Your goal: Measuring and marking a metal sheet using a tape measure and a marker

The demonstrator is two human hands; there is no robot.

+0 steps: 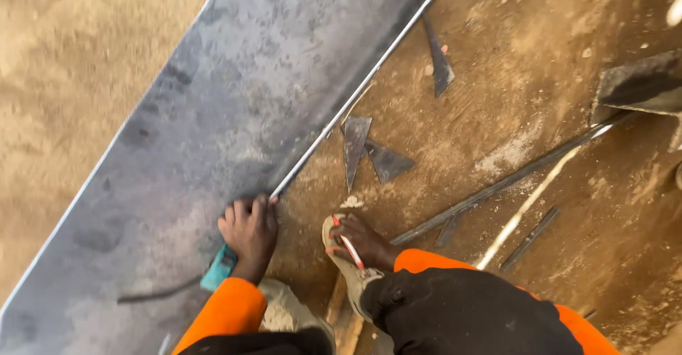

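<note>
- Head view, item 1: steel sheet, large, flat, dark grey. It lies on the dirt ground and runs diagonally from near left to far right. Judged heavy, stiff across a short span but likely to flex along its length. The surface looks smooth and dusty, so probably slippery, and the cut edges are probably sharp. Best taken by the long right edge, palms clear of burrs.
- Item 2: left hand, at the sheet's near right edge. The fingers are curled closed around the front of a teal power tool.
- Item 3: the tool's black cable, trailing left across the sheet.
- Item 4: right hand, out of view.
- Item 5: sandalled foot, on the ground just right of the hand.
- Item 6: 3 pointed metal offcuts, further right, and thin metal strips beyond. Judged light, with sharp tips.
</note>
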